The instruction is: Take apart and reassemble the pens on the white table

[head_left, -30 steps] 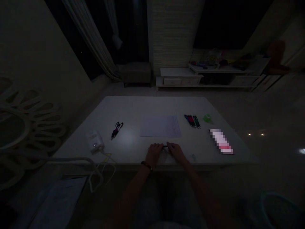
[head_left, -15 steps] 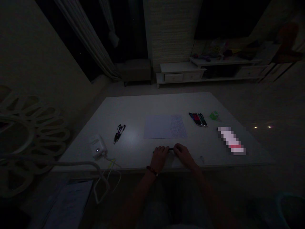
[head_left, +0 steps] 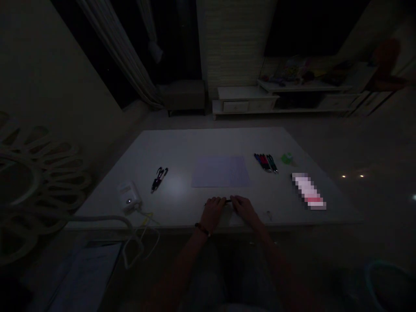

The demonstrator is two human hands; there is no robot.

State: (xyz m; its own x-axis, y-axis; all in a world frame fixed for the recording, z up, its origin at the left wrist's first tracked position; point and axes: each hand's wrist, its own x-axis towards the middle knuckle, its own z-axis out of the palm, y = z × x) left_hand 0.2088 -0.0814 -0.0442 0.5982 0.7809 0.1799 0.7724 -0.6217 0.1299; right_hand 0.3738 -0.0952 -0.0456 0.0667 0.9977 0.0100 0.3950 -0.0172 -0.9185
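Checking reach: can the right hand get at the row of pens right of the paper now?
Probably yes: nothing visible stands between the right hand and the row of pens. It seems to grip one end of a dark pen, though, so it may need to let go first.

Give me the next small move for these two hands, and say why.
Probably steady the dark pen in the left hand and gently twist its right end with the right hand: the two hands grip it at separate spots, with a short stretch showing between them. Whether it comes apart there, the dim picture does not show.
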